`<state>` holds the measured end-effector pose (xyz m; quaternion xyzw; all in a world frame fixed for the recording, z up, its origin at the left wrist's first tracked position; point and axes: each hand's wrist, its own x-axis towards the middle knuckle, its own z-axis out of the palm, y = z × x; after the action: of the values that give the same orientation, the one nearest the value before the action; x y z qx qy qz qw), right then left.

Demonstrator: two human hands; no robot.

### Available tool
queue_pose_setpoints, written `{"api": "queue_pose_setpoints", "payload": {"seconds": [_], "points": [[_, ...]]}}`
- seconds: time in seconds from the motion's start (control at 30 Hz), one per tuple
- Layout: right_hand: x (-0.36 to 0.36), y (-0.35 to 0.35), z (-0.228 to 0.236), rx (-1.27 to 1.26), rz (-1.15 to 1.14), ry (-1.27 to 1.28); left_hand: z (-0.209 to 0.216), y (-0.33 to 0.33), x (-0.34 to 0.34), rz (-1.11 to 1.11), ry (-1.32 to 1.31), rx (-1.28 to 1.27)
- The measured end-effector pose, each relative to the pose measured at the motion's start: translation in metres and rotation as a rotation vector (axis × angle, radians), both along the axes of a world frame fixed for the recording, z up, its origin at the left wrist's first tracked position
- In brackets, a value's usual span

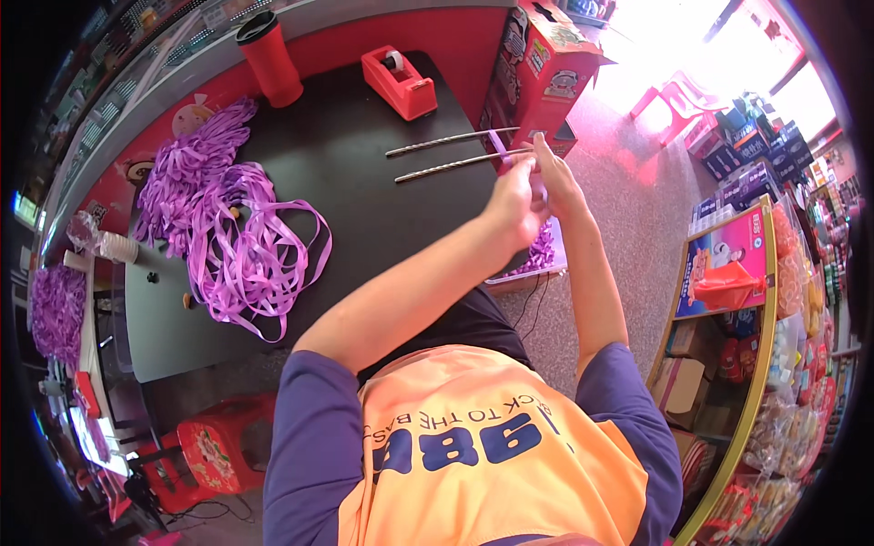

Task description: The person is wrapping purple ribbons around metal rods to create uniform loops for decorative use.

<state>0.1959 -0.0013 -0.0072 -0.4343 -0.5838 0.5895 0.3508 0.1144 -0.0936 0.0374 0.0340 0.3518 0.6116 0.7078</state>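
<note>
Two thin twisted metal rods (446, 166) stick out side by side over the right edge of the dark table. A purple ribbon (498, 146) passes around them and runs down to my hands. My left hand (519, 202) is closed on the ribbon beside the rods' right ends. Against it, my right hand (560, 182) has its fingers pressed together, and what lies between them is hidden. Below my hands, a white tray (528, 278) holds purple ribbon pieces (541, 247). A large loose heap of purple ribbons (250, 246) covers the table's left part.
On the dark table (364, 227) stand a red tumbler (271, 68) and a red tape dispenser (401, 84). A red cardboard box (546, 68) is beyond the right edge. Shelves (719, 364) of packaged goods line the right. A red stool (218, 450) sits under the table.
</note>
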Motion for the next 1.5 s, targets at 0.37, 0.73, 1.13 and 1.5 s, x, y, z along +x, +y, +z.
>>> {"api": "queue_pose_setpoints", "payload": {"seconds": [0.37, 0.73, 1.13, 1.5], "points": [[0.001, -0.007, 0.005, 0.071, 0.032, -0.077, -0.043, 0.029, 0.0, 0.179, -0.288, 0.301], [-0.038, -0.019, 0.099, 1.145, -0.247, -0.792, -0.032, 0.019, -0.005, 0.192, -0.288, 0.244], [-0.178, 0.086, 0.092, -0.043, 0.324, -0.287, -0.023, 0.013, -0.005, 0.138, -0.38, 0.346], [-0.201, 0.084, 0.102, -0.125, 0.26, -0.43, -0.024, 0.016, -0.006, 0.115, -0.466, 0.322]]}}
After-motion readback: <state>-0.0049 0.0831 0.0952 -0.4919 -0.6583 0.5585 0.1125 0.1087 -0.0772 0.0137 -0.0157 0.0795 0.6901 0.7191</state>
